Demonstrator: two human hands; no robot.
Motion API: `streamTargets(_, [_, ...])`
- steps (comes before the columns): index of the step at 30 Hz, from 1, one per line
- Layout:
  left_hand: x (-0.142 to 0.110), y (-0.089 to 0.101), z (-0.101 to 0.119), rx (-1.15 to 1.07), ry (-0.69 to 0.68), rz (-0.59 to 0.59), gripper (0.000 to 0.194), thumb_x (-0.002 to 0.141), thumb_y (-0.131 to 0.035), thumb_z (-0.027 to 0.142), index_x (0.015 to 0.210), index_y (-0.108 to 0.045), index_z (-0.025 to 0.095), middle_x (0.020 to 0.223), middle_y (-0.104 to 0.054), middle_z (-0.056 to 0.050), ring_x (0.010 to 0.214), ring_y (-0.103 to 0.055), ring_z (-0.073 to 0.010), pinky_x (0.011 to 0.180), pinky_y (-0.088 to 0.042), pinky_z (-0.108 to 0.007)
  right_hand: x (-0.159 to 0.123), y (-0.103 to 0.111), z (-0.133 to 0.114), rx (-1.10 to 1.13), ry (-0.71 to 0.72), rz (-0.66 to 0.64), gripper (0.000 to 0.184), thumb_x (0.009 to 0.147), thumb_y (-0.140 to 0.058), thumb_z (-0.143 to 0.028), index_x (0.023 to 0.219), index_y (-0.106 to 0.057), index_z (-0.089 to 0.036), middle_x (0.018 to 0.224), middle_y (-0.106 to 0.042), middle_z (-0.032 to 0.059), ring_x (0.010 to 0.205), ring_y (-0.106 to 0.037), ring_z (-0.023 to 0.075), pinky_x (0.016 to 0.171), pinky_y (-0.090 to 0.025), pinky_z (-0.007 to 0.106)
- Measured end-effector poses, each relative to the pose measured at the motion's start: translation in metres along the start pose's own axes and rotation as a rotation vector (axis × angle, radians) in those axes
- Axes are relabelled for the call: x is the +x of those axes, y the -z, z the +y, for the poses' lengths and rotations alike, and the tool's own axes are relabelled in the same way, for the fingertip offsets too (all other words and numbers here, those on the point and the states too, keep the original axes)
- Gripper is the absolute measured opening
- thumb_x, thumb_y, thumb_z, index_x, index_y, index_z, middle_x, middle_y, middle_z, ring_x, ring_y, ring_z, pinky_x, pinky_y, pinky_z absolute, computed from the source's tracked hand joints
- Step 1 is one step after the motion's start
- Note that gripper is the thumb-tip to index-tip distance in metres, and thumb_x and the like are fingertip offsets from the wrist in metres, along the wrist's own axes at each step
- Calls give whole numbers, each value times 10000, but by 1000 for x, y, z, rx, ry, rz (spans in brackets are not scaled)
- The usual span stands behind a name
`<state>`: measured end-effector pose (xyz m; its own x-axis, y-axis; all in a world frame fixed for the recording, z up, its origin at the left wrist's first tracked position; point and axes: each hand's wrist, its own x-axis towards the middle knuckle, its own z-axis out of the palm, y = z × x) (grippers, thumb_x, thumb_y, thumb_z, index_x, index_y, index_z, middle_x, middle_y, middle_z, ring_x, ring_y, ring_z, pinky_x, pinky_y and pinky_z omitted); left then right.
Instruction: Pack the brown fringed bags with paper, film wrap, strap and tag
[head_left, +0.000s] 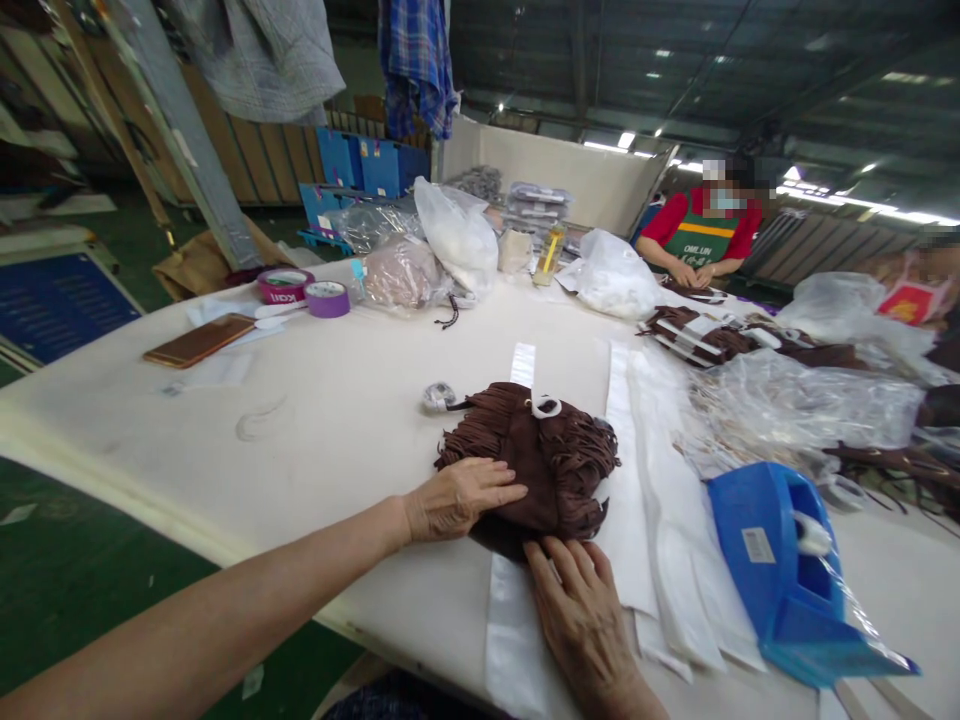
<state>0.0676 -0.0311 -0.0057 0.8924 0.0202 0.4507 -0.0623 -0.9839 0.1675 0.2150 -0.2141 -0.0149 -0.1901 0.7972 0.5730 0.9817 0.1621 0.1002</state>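
A bin [759,560], four o'clock from the bag [534,478], holds a roll [813,536]. The left hand [463,498] lies flat on the bag, right hand [579,605] curled at its six-o'clock edge, grip unclear.

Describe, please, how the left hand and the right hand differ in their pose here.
The left hand lies on top of the brown fringed item, while the right hand is at its near edge.

The left hand's fingers point mostly to the right; those of the right hand point mostly forward.

The left hand is nearly flat, whereas the right hand is bent at the knuckles.

Both are bare, with their backs showing.
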Motion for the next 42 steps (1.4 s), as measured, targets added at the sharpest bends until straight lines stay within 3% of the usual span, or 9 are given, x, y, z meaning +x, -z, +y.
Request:
streamTargets(7, [2, -1, -1, -35, 40, 39, 376, 831, -398, 98, 1179, -532, 150, 1156, -595, -94, 1120, -517, -197, 963, -405, -335, 17, 2, 15, 41, 261, -61, 406, 920, -216, -134, 1040, -603, -158, 986, -628, 82, 905, -513, 203, 825, -354, 381])
streamTargets(11, [4, 2, 0, -9, -5, 78, 353, 845, -366, 94, 1139, -558, 125, 1125, -611, -100, 1094, -535, -207, 939, -426, -337, 21, 3, 18, 59, 307, -123, 374, 887, -257, -97, 1089, -571, -78, 921, -630, 125, 816, -537, 202, 755, -413, 354])
streamTargets(17, [7, 9, -1, 46, -76, 86, 343, 858, -331, 89, 1104, -569, 110, 1091, -623, -104, 1058, -557, -203, 913, -446, -319, 30, 6, 24, 162, 198, -167, 389, 809, -283, 7, 1014, -594, -105, 723, -634, 65, 610, -554, 150, 588, -454, 248])
streamTargets(22, [3, 7, 4, 133, -135, 81, 339, 869, -308, 100, 1109, -547, 80, 1086, -615, -135, 1068, -545, -227, 902, -445, -346, 21, -4, 31, 315, -74, -102, 390, 772, -308, 8, 927, -621, -167, 685, -642, 42, 614, -598, 134, 576, -467, 199])
streamTargets(25, [1, 8, 8, 151, -161, 40, 347, 853, -315, 97, 1130, -521, 69, 1107, -601, -148, 1087, -531, -223, 920, -427, -346, 15, -10, 31, 331, -163, -56, 374, 778, -312, -13, 928, -621, -160, 682, -646, 51, 630, -617, 141, 573, -480, 203])
streamTargets(31, [8, 12, 25, 295, -87, -114, 607, 791, -484, 358, 1289, -348, 39, 1112, -568, -239, 1041, -548, -312, 864, -437, -458, 17, -9, 28, 373, -205, -10, 401, 781, -317, -15, 1009, -598, -188, 794, -668, 53, 731, -639, 137, 641, -504, 203])
streamTargets(35, [9, 4, 29, 501, -165, -2, 455, 820, -413, 148, 1263, -375, 52, 1003, -621, -226, 935, -607, -295, 783, -471, -426, 6, -12, 23, 345, -227, 47, 408, 810, -313, -35, 1118, -528, -195, 937, -644, 73, 870, -617, 148, 728, -507, 242])
streamTargets(39, [9, -1, 25, 535, -228, 135, 301, 860, -337, 112, 1113, -486, 43, 932, -645, -202, 888, -625, -278, 714, -490, -385, -5, -8, 10, 132, -191, 169, 294, 826, -398, -83, 1070, -534, -176, 942, -611, 90, 917, -568, 185, 779, -483, 313])
streamTargets(42, [10, -4, 22, 516, -218, 202, 239, 862, -324, 93, 975, -528, 43, 899, -648, -189, 875, -627, -259, 696, -488, -362, 4, -1, 4, -61, -159, 247, 257, 814, -476, -132, 1061, -543, -154, 1019, -588, 120, 1022, -509, 243, 875, -411, 421])
